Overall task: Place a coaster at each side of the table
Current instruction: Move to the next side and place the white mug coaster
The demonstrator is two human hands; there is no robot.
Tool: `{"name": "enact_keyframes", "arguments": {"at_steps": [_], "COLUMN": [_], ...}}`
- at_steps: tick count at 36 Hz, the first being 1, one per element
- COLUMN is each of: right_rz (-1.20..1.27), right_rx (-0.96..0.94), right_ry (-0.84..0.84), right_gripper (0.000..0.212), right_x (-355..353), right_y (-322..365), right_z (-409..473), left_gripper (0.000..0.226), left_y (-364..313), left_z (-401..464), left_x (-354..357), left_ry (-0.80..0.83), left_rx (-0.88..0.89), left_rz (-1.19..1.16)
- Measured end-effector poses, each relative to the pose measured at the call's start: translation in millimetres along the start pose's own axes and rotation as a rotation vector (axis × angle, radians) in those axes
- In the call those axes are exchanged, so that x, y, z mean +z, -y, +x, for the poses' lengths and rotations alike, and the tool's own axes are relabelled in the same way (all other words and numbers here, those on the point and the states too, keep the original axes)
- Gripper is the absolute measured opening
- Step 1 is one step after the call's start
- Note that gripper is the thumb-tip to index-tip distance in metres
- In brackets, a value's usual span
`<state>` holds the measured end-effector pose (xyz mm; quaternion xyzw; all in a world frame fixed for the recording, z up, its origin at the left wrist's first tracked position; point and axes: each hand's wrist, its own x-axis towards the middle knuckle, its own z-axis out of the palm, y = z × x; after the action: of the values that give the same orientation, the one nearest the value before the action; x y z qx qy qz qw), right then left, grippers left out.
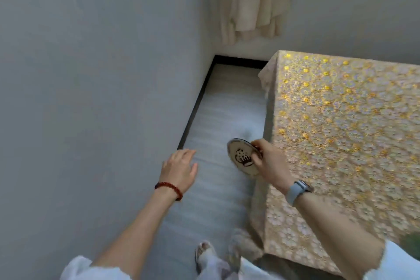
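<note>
My right hand [270,163], with a grey-blue watch on the wrist, grips round coasters [242,157], tilted on edge; it looks like a thin stack, and the face shows a dark brown motif. They hang over the floor just left of the table's left edge. The table [341,132] is covered by a gold and white flowered cloth that drapes down its sides. My left hand [180,169], wearing a red bead bracelet, is held out over the floor with fingers spread and nothing in it.
A grey wall [91,86] runs close along the left, leaving a narrow strip of pale floor [218,109] between it and the table. A beige curtain [252,0] hangs at the far end. My sandalled foot [204,254] stands by the table's near corner.
</note>
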<state>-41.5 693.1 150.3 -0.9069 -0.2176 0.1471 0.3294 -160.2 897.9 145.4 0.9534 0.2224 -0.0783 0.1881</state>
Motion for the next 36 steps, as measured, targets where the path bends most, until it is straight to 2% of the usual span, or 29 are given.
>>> {"name": "enact_keyframes", "arguments": {"at_steps": [3,7,13,19,28,31,34,36], "right_rz": [0.065,0.139,0.123,0.157,0.580,0.746,1.014,1.115], "right_rx": [0.063,0.168,0.288,0.404,0.864,1.001,1.123,1.172], "right_ry": [-0.040,-0.118,-0.271,-0.493,-0.905,-1.036,-1.137,-1.184], "right_gripper": [0.024,0.022,0.019,0.023,0.008,0.017,0.010,0.023], "right_x": [11,16,17,6,-24,-23,-19,-17], "right_y": [17,13,-15,-45,-92,-105,-112,-117], "right_z": [17,38,66,100,127,131,136,143], "left_gripper": [0.043,0.047,0.043,0.040,0.041,0.043,0.044,0.045], "left_y": [22,19,-20,-72,-171,-191,-207,-217], "left_z": [36,84,143,210,301,319,335,347], "left_x": [-15,-11,4,9,28,41,53,61], "left_ry": [-0.004,0.064,0.149,0.204,0.375,0.457,0.539,0.589], "left_rx": [0.038,0.137,0.407,0.563,0.872,0.944,1.000,1.039], "left_rz": [0.044,0.074,0.036,0.068,0.166,0.227,0.298,0.340]}}
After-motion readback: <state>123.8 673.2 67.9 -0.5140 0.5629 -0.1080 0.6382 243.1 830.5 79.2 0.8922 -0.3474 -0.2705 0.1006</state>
